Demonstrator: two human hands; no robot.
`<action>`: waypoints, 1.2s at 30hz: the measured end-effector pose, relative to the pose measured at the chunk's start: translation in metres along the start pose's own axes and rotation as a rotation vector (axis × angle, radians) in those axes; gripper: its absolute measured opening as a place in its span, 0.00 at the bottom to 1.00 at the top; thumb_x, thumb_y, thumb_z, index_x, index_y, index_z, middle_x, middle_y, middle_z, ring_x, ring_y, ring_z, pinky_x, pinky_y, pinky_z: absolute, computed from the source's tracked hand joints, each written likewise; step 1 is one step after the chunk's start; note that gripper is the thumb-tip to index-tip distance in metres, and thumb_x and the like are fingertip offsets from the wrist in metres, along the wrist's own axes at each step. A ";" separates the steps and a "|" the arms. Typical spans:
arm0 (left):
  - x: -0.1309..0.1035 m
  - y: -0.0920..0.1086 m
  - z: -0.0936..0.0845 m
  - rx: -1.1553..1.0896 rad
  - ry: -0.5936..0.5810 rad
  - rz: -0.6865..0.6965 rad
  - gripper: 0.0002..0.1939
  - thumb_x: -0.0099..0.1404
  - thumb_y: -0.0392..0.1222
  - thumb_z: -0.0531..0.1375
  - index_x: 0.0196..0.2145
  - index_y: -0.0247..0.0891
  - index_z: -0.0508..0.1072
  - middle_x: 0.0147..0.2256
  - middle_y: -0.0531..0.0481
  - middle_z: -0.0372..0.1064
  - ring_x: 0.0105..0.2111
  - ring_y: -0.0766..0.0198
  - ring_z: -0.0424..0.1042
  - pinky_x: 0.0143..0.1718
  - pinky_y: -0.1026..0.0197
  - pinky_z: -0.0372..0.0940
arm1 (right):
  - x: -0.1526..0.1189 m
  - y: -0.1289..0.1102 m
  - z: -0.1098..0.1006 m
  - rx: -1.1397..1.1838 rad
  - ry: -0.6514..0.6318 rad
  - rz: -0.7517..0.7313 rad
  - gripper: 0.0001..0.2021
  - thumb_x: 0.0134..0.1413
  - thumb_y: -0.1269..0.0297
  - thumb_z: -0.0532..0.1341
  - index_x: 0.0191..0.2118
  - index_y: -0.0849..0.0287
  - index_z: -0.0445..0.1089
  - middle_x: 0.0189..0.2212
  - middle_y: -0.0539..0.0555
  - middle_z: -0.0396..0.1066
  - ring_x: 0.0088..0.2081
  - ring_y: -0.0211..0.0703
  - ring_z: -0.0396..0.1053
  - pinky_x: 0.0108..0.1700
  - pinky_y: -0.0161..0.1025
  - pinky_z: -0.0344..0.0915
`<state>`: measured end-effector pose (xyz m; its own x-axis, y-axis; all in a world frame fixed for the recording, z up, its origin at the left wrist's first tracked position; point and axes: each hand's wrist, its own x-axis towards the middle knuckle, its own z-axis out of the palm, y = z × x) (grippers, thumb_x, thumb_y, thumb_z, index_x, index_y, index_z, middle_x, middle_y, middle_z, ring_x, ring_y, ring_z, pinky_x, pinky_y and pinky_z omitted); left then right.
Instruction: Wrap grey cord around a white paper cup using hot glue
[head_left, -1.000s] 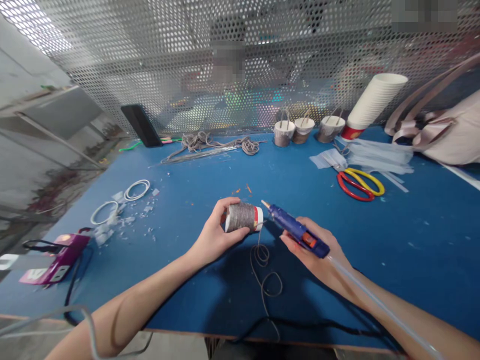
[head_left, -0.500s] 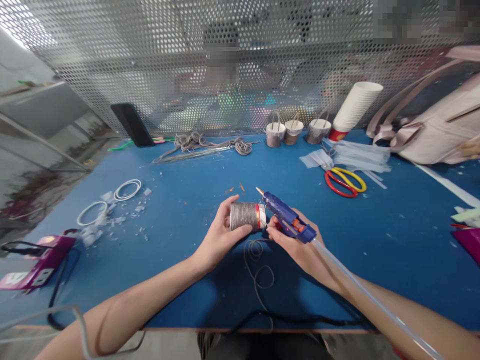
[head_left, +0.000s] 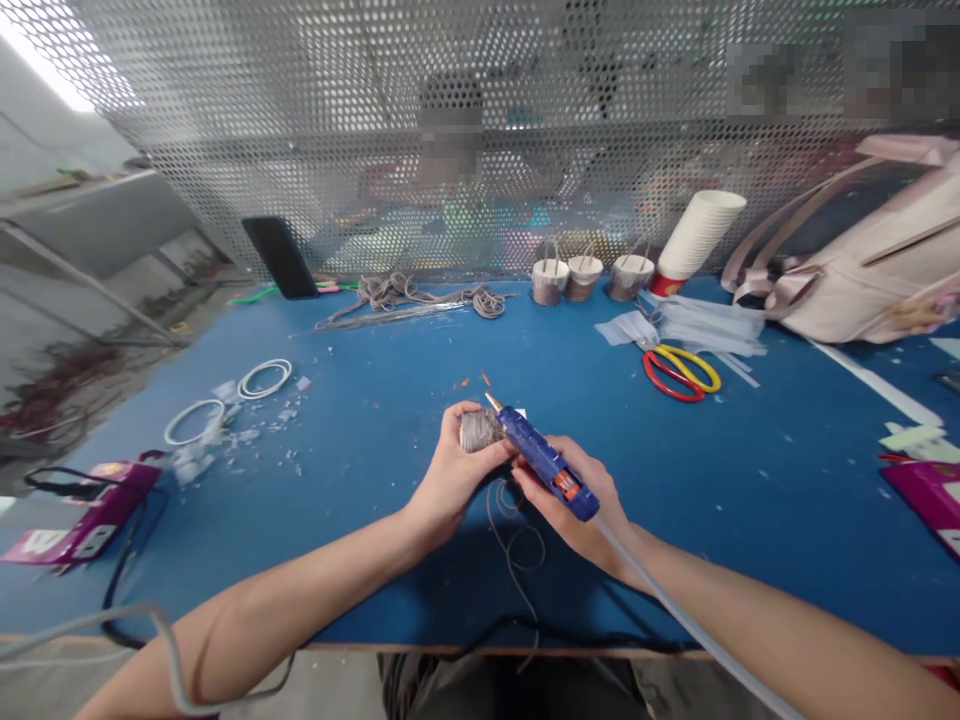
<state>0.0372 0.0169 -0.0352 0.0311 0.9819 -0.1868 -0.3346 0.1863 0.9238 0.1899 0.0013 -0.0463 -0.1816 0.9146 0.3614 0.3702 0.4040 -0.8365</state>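
Left hand point(head_left: 446, 480): fingers closed around white paper cup wrapped in grey cord point(head_left: 477, 432), lying sideways, long axis roughly left–right. Right hand point(head_left: 609, 500): fingers gripping blue plastic glue gun point(head_left: 534, 445), long axis diagonal, metal nozzle point(head_left: 493, 401) pointing forward-left beyond fingers; nozzle–cup contact unclear. Loose thin grey cord point(head_left: 513, 572) nearer the body than the fingers.

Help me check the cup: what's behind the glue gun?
Behind the glue gun: part of the right hand and the wrapped cup, its grey side showing at left, a white bit at right. The cup's middle is covered.
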 end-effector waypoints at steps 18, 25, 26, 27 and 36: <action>0.009 0.019 -0.020 0.424 0.105 0.321 0.30 0.46 0.34 0.66 0.44 0.43 0.57 0.41 0.52 0.66 0.34 0.67 0.69 0.35 0.61 0.65 | 0.011 -0.012 -0.055 0.002 0.084 0.156 0.10 0.56 0.55 0.61 0.34 0.56 0.70 0.23 0.50 0.73 0.25 0.41 0.72 0.31 0.36 0.69; 0.018 0.006 -0.036 0.669 0.011 0.583 0.28 0.50 0.34 0.65 0.46 0.43 0.57 0.48 0.47 0.61 0.45 0.61 0.68 0.45 0.56 0.66 | 0.011 -0.010 -0.053 -0.051 -0.212 0.147 0.15 0.54 0.51 0.60 0.26 0.58 0.67 0.17 0.46 0.62 0.18 0.33 0.58 0.21 0.32 0.57; 0.019 0.005 -0.037 0.700 0.009 0.607 0.28 0.50 0.34 0.65 0.46 0.43 0.57 0.48 0.47 0.61 0.46 0.60 0.68 0.46 0.56 0.66 | 0.011 -0.011 -0.052 -0.066 -0.232 0.125 0.15 0.55 0.52 0.59 0.25 0.57 0.65 0.15 0.45 0.60 0.17 0.33 0.56 0.20 0.31 0.55; 0.021 0.004 -0.038 0.723 0.005 0.621 0.28 0.50 0.34 0.65 0.47 0.43 0.57 0.48 0.46 0.60 0.47 0.60 0.67 0.46 0.55 0.65 | 0.010 -0.012 -0.050 -0.078 -0.248 0.112 0.15 0.55 0.53 0.59 0.25 0.57 0.64 0.15 0.44 0.58 0.17 0.32 0.54 0.20 0.31 0.54; 0.029 -0.004 -0.046 0.840 -0.022 0.658 0.28 0.52 0.34 0.64 0.49 0.43 0.58 0.49 0.45 0.58 0.51 0.55 0.65 0.51 0.50 0.63 | 0.007 -0.002 -0.044 -0.121 -0.272 0.039 0.12 0.56 0.59 0.59 0.25 0.57 0.62 0.15 0.43 0.56 0.17 0.31 0.50 0.18 0.31 0.50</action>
<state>-0.0043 0.0434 -0.0595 0.1009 0.8968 0.4308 0.4644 -0.4254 0.7767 0.2274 0.0079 -0.0238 -0.3961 0.8978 0.1926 0.4848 0.3826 -0.7865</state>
